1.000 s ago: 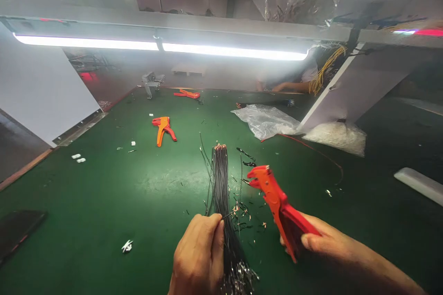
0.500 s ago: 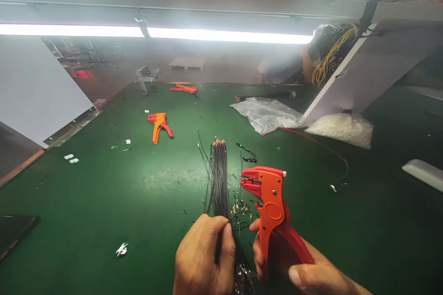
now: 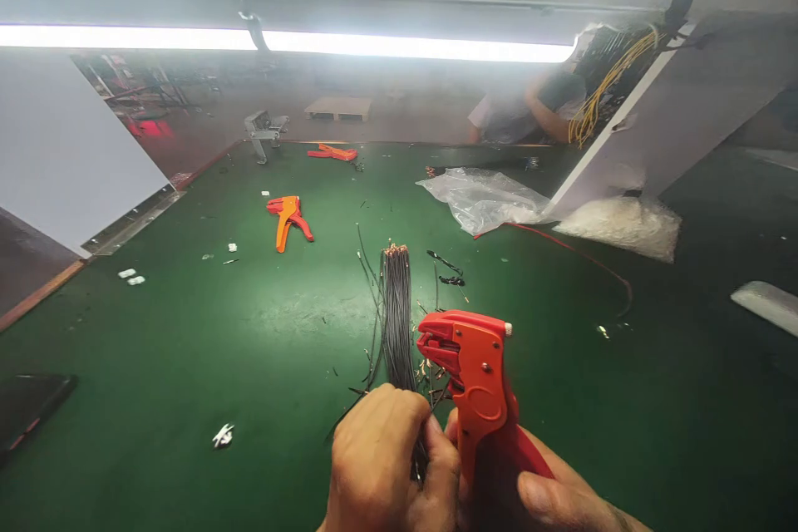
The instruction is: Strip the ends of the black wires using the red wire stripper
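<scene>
Three red-and-orange plastic wire strippers (image 3: 486, 378): my right hand (image 3: 552, 499) grips one, two lie on the green tabletop (image 3: 274, 382). One bundle of thin black copper-ended wires (image 3: 397, 316) lies there too, partly behind my left hand (image 3: 380, 453), which pinches one black strand (image 3: 440, 399). Since half a second ago, stripper and left hand have drawn closer together.

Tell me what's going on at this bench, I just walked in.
Someone is working with black wires. Their right hand grips an orange-and-red hand tool, while their left hand appears to pinch a thin black wire close to the tool's head. A bundle of black wires lies on the green tabletop, copper ends pointing away. Two similar tools, a nearer one and a farther one, lie beyond.
</scene>
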{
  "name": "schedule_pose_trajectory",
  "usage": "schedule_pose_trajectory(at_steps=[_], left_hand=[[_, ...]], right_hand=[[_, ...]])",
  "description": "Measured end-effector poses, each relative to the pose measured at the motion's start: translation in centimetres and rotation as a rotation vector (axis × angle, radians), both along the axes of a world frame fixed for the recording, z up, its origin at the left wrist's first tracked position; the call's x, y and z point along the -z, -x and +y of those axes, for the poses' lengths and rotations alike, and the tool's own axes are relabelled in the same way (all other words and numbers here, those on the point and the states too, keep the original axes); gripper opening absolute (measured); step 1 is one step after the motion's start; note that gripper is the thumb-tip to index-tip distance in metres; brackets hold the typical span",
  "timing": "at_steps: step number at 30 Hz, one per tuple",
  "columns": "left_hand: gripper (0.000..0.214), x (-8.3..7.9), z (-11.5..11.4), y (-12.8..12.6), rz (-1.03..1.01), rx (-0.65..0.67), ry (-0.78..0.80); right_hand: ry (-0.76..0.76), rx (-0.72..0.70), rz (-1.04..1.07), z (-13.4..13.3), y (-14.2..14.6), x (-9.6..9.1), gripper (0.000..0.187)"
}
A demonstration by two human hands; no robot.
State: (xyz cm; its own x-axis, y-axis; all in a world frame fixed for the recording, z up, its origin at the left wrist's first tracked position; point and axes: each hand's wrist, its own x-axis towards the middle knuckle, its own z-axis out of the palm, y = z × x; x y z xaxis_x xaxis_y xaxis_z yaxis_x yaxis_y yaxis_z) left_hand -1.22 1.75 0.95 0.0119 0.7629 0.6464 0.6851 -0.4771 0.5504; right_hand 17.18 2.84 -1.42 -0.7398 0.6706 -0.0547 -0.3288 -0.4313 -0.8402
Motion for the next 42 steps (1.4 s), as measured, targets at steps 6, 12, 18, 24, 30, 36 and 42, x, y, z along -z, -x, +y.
schedule_pose_trajectory(at_steps=[6,12,18,24,30,36,42], left_hand=[[0.021,-0.1,0.0,-0.2,-0.014,0.014,-0.011],[0.023,0.1,0.1,-0.4,0.024,0.022,-0.055],[0.023,0.5,0.2,-0.5,0.041,0.026,-0.067],[0.022,0.6,0.2,-0.6,0.057,0.038,-0.071],[0.022,0.8,0.2,-0.6,0.062,0.035,-0.08],[0.022,0.9,0.2,-0.5,0.084,0.058,-0.077],[0.018,0.4,0.3,0.5,-0.121,0.026,0.052]], right_hand=[[-0.042,-0.038,-0.012,0.5,1.1,-1.5,0.05],[-0.047,-0.009,-0.017,0.0,1.4,-1.6,0.043],[-0.063,-0.001,-0.048,-0.3,1.4,-0.5,0.048],[-0.157,0.024,-0.138,-0.4,1.3,-0.3,0.05],[-0.166,0.082,-0.227,-0.9,0.4,1.0,0.052],[-0.094,0.107,-0.235,-1.0,0.0,1.8,0.052],[0.083,0.046,0.028,-0.4,-0.4,0.4,0.048]])
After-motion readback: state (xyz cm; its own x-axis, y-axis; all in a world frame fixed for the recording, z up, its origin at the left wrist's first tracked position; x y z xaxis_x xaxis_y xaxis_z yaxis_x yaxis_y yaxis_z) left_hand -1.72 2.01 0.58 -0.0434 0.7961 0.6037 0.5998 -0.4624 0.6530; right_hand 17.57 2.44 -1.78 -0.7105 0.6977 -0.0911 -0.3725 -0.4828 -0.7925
